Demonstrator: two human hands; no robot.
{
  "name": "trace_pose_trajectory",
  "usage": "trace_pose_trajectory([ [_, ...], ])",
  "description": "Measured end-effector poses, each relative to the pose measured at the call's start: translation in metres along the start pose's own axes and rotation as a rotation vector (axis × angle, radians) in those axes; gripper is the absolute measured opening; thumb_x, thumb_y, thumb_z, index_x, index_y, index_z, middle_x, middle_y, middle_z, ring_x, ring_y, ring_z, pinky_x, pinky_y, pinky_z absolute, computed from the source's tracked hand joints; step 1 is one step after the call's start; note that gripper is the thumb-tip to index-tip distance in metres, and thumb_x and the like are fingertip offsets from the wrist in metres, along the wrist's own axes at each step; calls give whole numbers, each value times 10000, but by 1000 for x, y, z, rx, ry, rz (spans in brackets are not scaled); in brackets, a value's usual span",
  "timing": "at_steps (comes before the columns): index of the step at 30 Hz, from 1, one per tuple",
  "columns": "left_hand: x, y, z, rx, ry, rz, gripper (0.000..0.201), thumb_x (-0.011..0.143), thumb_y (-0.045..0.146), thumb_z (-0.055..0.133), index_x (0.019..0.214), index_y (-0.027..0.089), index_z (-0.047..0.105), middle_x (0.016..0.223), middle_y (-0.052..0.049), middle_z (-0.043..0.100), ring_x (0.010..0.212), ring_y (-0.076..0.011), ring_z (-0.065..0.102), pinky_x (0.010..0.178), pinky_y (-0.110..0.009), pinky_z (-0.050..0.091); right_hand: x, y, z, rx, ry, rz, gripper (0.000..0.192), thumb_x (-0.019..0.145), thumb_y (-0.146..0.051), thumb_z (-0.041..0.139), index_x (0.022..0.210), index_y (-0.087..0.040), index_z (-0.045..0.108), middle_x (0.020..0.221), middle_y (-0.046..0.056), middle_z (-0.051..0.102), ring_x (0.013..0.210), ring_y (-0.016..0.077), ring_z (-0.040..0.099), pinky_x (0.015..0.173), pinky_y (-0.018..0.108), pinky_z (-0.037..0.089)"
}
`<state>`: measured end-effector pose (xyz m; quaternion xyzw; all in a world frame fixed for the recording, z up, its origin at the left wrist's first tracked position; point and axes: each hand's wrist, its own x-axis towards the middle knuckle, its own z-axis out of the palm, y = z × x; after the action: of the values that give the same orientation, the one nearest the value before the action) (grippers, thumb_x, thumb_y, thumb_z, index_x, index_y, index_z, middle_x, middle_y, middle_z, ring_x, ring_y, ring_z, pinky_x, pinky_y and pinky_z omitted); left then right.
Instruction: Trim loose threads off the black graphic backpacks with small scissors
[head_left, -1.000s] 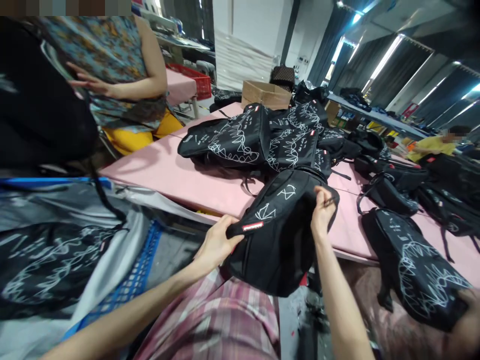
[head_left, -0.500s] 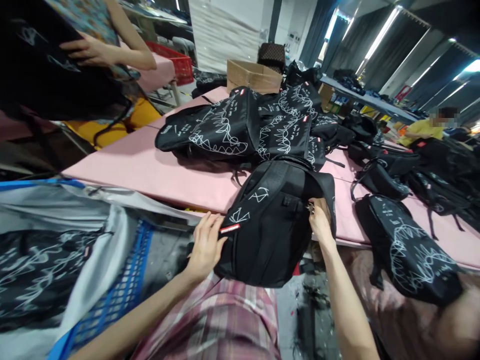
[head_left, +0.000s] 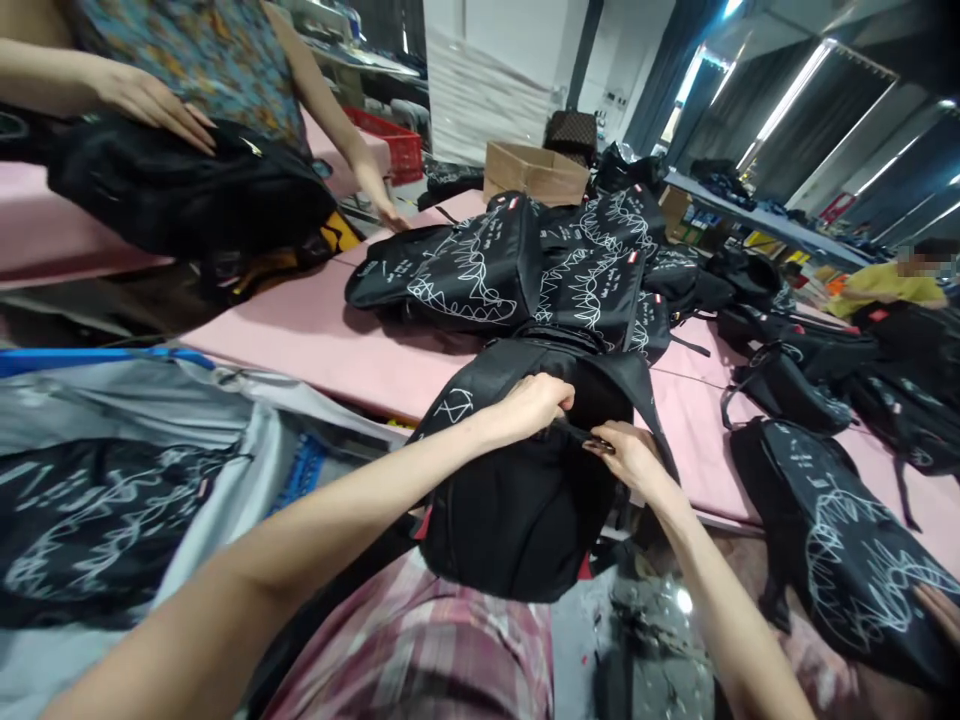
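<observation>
Since half a second ago, the left hand [head_left: 534, 402] has crossed from the black backpack's [head_left: 517, 500] side to its top, meeting the right hand [head_left: 626, 458]. Both hands' fingers pinch the backpack's upper edge. It hangs off the pink counter [head_left: 315, 335], above the person's lap, just before a backpack pile [head_left: 525, 265].

Bright glare from ceiling strip lights upper right, wide-angle bending at edges, soft motion blur below.
</observation>
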<state>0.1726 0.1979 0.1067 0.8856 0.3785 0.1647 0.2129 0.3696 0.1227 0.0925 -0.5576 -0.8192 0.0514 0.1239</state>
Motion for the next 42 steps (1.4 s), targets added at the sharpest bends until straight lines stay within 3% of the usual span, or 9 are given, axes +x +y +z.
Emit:
trace_pose_trajectory([
  [4,9,-8,-7,120,-42,-99,87,683,219,626,738,166,667,688,-66,650,717,-231,626,609,-270,394,16,-17,-2,-125,-165,-174,167,843,-236,532,704,-182,608,721,18,609,682,140,538,564,240,309],
  [11,14,-31,4,53,-6,-159,182,759,142,492,704,90,657,673,-115,646,682,-214,627,620,-262,420,1,-34,15,46,-107,-554,218,890,-193,439,749,-148,599,674,33,524,660,154,445,651,269,376],
  [17,11,-30,10,-110,-67,71,249,746,70,437,872,158,632,740,-12,633,690,-129,589,635,-204,421,-29,21,19,181,15,-265,222,902,-153,428,1049,-187,592,808,41,548,777,160,510,676,260,439],
  [21,7,-28,30,-87,-44,123,183,733,67,470,827,150,603,750,-22,592,665,-133,560,618,-228,419,-50,43,33,199,13,-239,358,889,-89,388,1206,-205,509,899,53,559,874,173,538,751,286,475],
  [25,-3,-27,45,25,-66,149,308,692,26,514,960,162,583,967,-49,560,747,-132,564,662,-233,433,-59,40,40,128,7,-240,363,901,-107,379,1234,-196,495,968,75,550,963,201,518,843,338,461],
  [30,-7,-21,38,279,-188,140,275,780,61,455,987,170,600,880,-54,582,734,-153,578,612,-240,404,-54,35,46,101,-42,-207,400,901,-93,364,1265,-216,475,987,68,543,961,192,512,871,346,448],
  [33,9,-22,36,339,-342,332,291,804,76,448,979,221,631,828,-53,614,652,-140,573,572,-247,361,-43,32,43,106,-80,-230,397,877,-74,401,1241,-197,503,929,60,535,910,183,511,823,317,462],
  [37,36,-29,47,293,-522,522,198,766,79,525,697,215,650,698,-53,632,646,-143,566,600,-260,344,-31,23,29,64,-175,-307,424,836,-21,401,1223,-151,515,866,60,519,865,186,504,733,290,476],
  [42,38,-29,43,278,-480,479,210,816,109,454,780,191,644,917,-84,660,699,-152,573,583,-263,330,-24,21,17,67,-190,-328,427,832,-23,421,1226,-163,510,867,57,529,875,189,501,743,289,476],
])
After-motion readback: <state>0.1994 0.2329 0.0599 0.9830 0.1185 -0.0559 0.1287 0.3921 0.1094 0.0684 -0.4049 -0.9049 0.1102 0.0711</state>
